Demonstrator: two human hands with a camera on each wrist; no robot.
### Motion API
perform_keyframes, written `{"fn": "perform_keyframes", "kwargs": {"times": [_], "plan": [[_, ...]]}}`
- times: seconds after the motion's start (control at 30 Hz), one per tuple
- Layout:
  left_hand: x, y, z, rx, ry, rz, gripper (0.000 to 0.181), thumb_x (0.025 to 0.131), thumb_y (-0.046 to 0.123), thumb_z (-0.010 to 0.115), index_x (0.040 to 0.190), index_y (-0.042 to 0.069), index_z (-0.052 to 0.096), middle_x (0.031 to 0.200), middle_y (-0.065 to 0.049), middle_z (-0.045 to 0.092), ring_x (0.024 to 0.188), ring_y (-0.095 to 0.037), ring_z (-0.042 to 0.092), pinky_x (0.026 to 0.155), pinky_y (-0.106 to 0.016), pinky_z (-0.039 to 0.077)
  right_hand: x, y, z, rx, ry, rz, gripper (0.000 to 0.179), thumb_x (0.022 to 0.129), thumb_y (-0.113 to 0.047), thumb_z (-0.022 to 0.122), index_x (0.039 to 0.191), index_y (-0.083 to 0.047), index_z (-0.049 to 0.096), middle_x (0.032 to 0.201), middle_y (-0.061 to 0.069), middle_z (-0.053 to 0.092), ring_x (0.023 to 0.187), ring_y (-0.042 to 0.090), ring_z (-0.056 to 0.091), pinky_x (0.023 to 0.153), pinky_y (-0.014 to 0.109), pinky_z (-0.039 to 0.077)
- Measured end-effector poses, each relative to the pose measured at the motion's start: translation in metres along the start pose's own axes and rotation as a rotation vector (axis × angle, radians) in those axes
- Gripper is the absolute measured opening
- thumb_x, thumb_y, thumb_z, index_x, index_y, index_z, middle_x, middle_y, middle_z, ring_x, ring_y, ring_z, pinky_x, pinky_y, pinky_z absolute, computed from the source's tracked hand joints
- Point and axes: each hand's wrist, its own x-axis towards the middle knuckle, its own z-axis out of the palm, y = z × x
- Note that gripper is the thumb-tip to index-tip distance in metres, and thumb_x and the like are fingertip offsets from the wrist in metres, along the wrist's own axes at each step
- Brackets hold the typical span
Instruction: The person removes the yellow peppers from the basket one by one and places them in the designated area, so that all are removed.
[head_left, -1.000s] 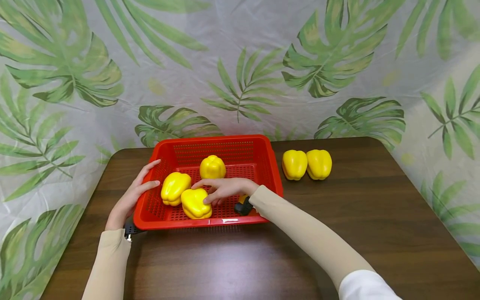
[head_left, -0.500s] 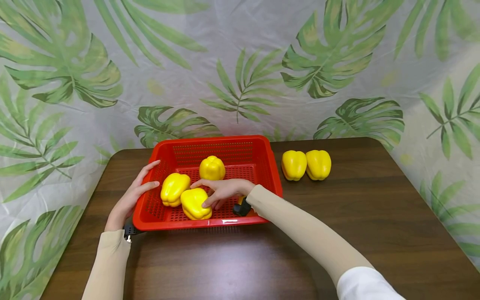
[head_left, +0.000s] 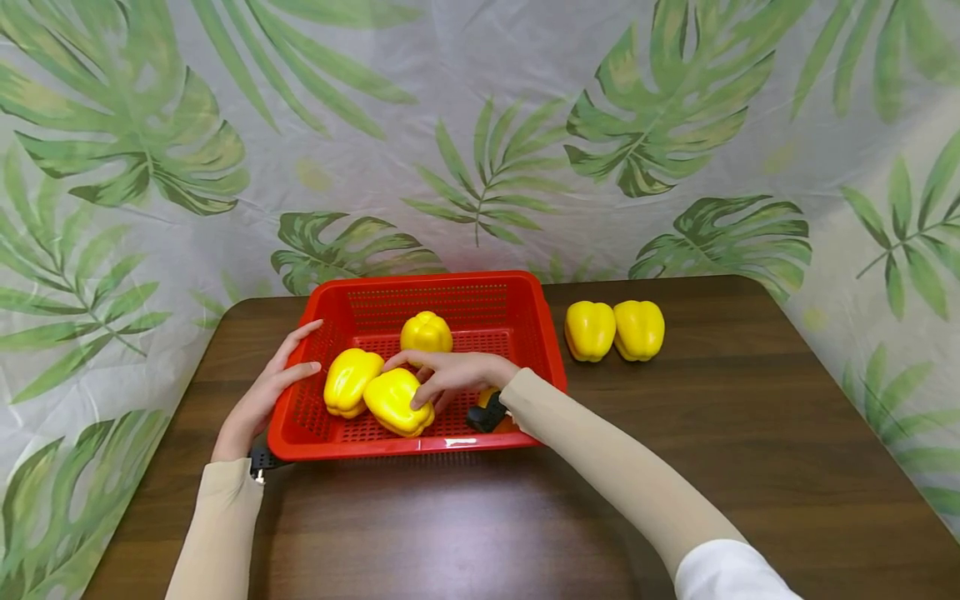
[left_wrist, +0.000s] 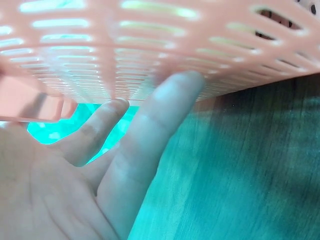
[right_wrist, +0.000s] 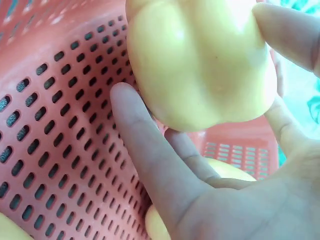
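Left hand (head_left: 264, 390): gripping the left rim of the red basket (head_left: 352, 451).
Right hand (head_left: 467, 372): grasping a yellow pepper (head_left: 396, 400) inside the basket.
Pepper pair (head_left: 588, 332): on the counter (head_left: 720, 450), right of the basket.

We see yellow peppers (head_left: 398, 402), a red basket (head_left: 352, 449) w/ rows of slots (pinkish in wrist views), dk brown wood-grain table (head_left: 465, 542), pale grey backdrop (head_left: 487, 50) w/ green leaf print, beige sleeves (head_left: 615, 462); wrist gadget (head_left: 486, 417), part-hidden, prob. blk.
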Motion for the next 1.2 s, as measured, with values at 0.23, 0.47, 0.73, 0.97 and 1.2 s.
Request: {"fn": "perform_keyframes", "kwargs": {"times": [0.23, 0.47, 0.73, 0.97, 1.2], "plan": [[0.000, 0.000, 0.000, 0.006, 0.001, -0.002, 0.061, 0.100, 0.018, 0.046, 0.152, 0.026, 0.016, 0.150, -0.019, 0.016, 0.114, -0.015, 0.050, 0.085, -0.037, 0.052, -0.009, -0.003, -0.005, 0.024, 0.041, -0.029, 0.062, 0.088, -0.004, 0.061, 0.143, -0.018, 0.036, 0.138, 0.008, 0.033, 0.102, 0.021, 0.051, 0.084, 0.038, 0.053], [0.000, 0.000, 0.000, 0.005, 0.002, -0.009, 0.062, 0.100, 0.018, 0.047, 0.152, 0.027, 0.016, 0.151, -0.018, 0.015, 0.115, -0.017, 0.049, 0.085, -0.038, 0.052, -0.018, -0.005, -0.011, 0.026, 0.086, -0.067, 0.064, 0.088, -0.001, 0.061, 0.143, -0.018, 0.036, 0.141, 0.009, 0.030, 0.110, 0.024, 0.046, 0.084, 0.037, 0.053], [0.000, 0.000, 0.000, 0.011, 0.004, -0.005, 0.062, 0.100, 0.018, 0.047, 0.152, 0.028, 0.016, 0.151, -0.019, 0.015, 0.114, -0.017, 0.050, 0.084, -0.039, 0.052, -0.030, -0.008, -0.015, -0.005, 0.171, -0.077, 0.066, 0.087, -0.002, 0.065, 0.142, -0.024, 0.037, 0.131, 0.015, 0.037, 0.107, 0.027, 0.048, 0.084, 0.039, 0.053], [0.001, 0.001, 0.000, 0.010, 0.010, -0.005, 0.062, 0.099, 0.018, 0.048, 0.152, 0.029, 0.017, 0.151, -0.018, 0.016, 0.113, -0.016, 0.052, 0.084, -0.040, 0.052, -0.036, -0.003, -0.019, 0.019, 0.190, -0.102, 0.069, 0.088, -0.004, 0.065, 0.146, -0.024, 0.034, 0.139, 0.014, 0.030, 0.112, 0.027, 0.044, 0.085, 0.040, 0.052], [0.001, 0.000, 0.000, 0.001, 0.010, -0.012, 0.062, 0.099, 0.018, 0.048, 0.152, 0.028, 0.016, 0.151, -0.018, 0.016, 0.114, -0.017, 0.052, 0.084, -0.041, 0.052, -0.046, -0.003, -0.023, 0.034, 0.240, -0.089, 0.071, 0.086, -0.008, 0.068, 0.145, -0.026, 0.034, 0.142, 0.015, 0.028, 0.121, 0.031, 0.042, 0.087, 0.037, 0.052]]}}
